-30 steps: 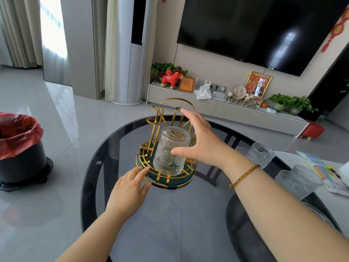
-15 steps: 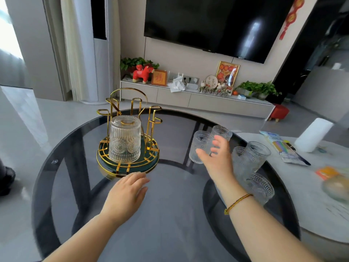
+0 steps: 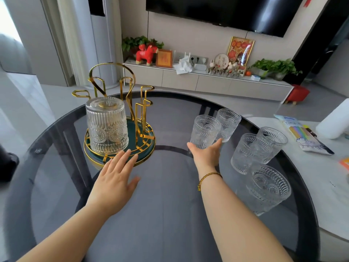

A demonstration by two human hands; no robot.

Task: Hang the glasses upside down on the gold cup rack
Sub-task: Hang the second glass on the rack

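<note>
The gold cup rack point(image 3: 142, 110) with a green round base stands on the left of the dark glass table point(image 3: 170, 214). One ribbed glass point(image 3: 106, 125) hangs upside down on its front-left peg. My left hand point(image 3: 115, 178) lies open and flat, fingertips touching the rack's base rim. My right hand point(image 3: 205, 154) reaches forward, thumb and fingers wrapped around the bottom of an upright glass point(image 3: 204, 129) that stands on the table. Several more upright glasses stand to its right, one point(image 3: 228, 123) just behind it, another point(image 3: 268, 188) nearest me.
A white table point(image 3: 321, 178) adjoins on the right with a booklet point(image 3: 304, 137) and a white roll point(image 3: 334, 121). Beyond the table are a TV cabinet point(image 3: 207, 82) with ornaments and a wall TV point(image 3: 226, 10).
My right hand left the glass hung on the rack, swung right and closed around an upright glass. My view shifted right and closer. The left hand stayed by the rack base.
</note>
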